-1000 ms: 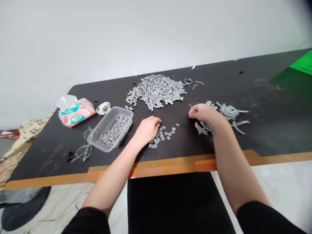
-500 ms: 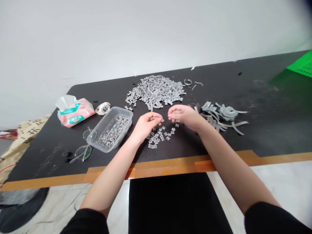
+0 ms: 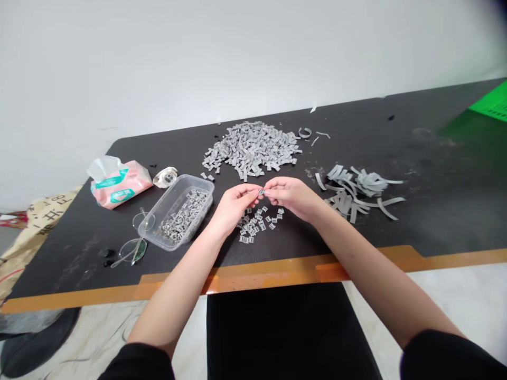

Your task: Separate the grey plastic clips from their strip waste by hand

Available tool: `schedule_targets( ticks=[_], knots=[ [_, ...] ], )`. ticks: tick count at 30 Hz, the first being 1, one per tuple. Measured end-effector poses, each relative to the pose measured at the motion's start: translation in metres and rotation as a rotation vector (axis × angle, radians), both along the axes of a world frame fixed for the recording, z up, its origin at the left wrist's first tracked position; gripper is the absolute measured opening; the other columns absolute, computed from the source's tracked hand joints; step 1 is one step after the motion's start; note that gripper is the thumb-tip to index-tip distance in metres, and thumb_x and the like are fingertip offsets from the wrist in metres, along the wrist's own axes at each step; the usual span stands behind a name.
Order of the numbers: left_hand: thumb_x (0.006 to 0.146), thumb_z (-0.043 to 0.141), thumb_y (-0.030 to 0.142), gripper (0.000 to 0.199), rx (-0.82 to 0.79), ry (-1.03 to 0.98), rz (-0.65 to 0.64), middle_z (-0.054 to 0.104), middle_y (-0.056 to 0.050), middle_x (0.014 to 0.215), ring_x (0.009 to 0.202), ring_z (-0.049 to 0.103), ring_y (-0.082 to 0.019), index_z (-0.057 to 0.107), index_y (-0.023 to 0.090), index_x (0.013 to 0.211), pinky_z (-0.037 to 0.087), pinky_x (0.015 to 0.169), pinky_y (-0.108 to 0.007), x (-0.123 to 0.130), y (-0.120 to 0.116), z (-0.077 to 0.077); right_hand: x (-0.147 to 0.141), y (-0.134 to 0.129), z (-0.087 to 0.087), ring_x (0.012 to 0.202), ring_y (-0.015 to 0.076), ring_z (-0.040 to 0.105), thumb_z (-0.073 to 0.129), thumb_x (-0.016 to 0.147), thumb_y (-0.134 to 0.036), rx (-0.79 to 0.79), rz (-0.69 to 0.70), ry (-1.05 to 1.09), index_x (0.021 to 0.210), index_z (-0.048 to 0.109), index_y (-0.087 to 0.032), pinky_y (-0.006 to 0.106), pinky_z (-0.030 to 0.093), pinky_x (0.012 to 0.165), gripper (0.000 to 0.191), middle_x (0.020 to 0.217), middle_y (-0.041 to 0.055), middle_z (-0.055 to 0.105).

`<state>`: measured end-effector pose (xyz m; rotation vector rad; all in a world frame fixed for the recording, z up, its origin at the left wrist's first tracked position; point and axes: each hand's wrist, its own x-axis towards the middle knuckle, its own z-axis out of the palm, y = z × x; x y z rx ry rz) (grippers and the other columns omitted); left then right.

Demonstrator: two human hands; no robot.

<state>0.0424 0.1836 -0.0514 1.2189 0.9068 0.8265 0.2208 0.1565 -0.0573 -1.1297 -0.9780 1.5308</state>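
Note:
Fingertips of my left hand (image 3: 237,201) and my right hand (image 3: 291,196) meet over the black table, both pinching one small grey buckle-like piece (image 3: 261,193). Loose small pieces (image 3: 253,227) of the same kind lie on the table just below the hands. Behind them is a large heap of short grey strap pieces (image 3: 257,148). To the left, a clear plastic box (image 3: 190,211) holds many small metallic-looking pieces. Longer grey strips (image 3: 362,184) lie in a loose pile right of my right hand.
A pink tissue pack (image 3: 121,184), a whitish roll-like object (image 3: 165,178) and glasses (image 3: 133,250) lie at the left. Orange tape (image 3: 269,274) runs along the table's front edge. A green object (image 3: 491,103) is at the far right, and a wall stands behind.
My right hand has moved left to my left hand, and its fingers have closed on the small piece. The gap between the hands is gone.

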Motion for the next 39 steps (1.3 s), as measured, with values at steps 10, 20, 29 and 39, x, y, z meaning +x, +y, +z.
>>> schedule_targets(
  ticks=[10, 20, 29, 39],
  knots=[
    [0.072, 0.077, 0.026, 0.02, -0.011, -0.054, 0.0, 0.068, 0.0, 0.072, 0.066, 0.06, -0.01, 0.067, 0.015, 0.086, 0.047, 0.065, -0.024, 0.004, -0.003, -0.003, -0.004, -0.002, 0.003, 0.058, 0.0089, 0.048, 0.087, 0.055, -0.026, -0.075, 0.016, 0.113, 0.073, 0.066, -0.015, 0.027, 0.037, 0.06, 0.03, 0.065, -0.0017, 0.061],
    [0.076, 0.073, 0.021, 0.021, 0.152, 0.042, -0.012, 0.073, -0.003, 0.083, 0.078, 0.069, -0.014, 0.067, 0.014, 0.095, 0.054, 0.079, -0.028, 0.007, -0.004, -0.011, -0.002, 0.001, -0.005, 0.058, 0.0088, 0.048, 0.092, 0.049, -0.03, -0.084, -0.06, 0.096, 0.072, 0.071, -0.013, 0.027, 0.036, 0.059, 0.035, 0.061, -0.001, 0.061],
    [0.09, 0.063, 0.019, 0.012, 0.7, 0.452, 0.026, 0.077, -0.003, 0.097, 0.088, 0.072, -0.016, 0.069, 0.018, 0.1, 0.056, 0.086, -0.029, 0.0, -0.006, -0.01, -0.001, 0.002, -0.002, 0.059, 0.0101, 0.049, 0.088, 0.056, -0.027, -0.062, -0.038, 0.092, 0.079, 0.073, -0.012, 0.029, 0.038, 0.061, 0.031, 0.062, -0.0005, 0.06],
    [0.091, 0.062, 0.02, 0.014, 0.823, 0.511, -0.043, 0.076, -0.003, 0.095, 0.085, 0.071, -0.015, 0.07, 0.017, 0.103, 0.055, 0.079, -0.025, -0.001, -0.008, -0.005, 0.001, 0.002, -0.002, 0.055, 0.0101, 0.05, 0.086, 0.056, -0.03, 0.038, -0.056, -0.107, 0.074, 0.066, -0.016, 0.026, 0.037, 0.056, 0.03, 0.059, -0.0032, 0.06]
  ],
)
